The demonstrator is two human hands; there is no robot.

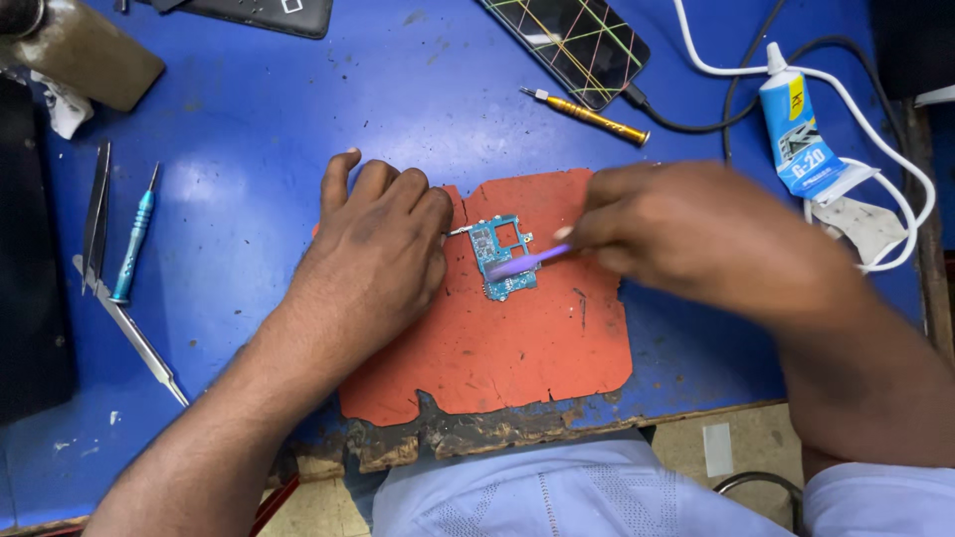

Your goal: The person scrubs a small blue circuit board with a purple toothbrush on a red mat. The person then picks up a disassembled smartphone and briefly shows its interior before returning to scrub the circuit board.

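Note:
A small blue circuit board (500,255) lies on a worn orange mat (497,348) at the middle of the blue table. My left hand (373,249) rests palm-down on the mat's left part, its fingers at the thin metal tweezers (459,231) that touch the board's left corner. My right hand (686,234) comes in from the right and holds a thin purple tool (527,262), blurred by motion, whose tip lies across the board.
A gold screwdriver (587,115) and a phone (567,42) with a patterned screen lie at the back. A glue tube (799,134) and white cable (895,159) are at right. A teal screwdriver (133,239), tweezers (95,214) and a metal tool (134,333) lie left.

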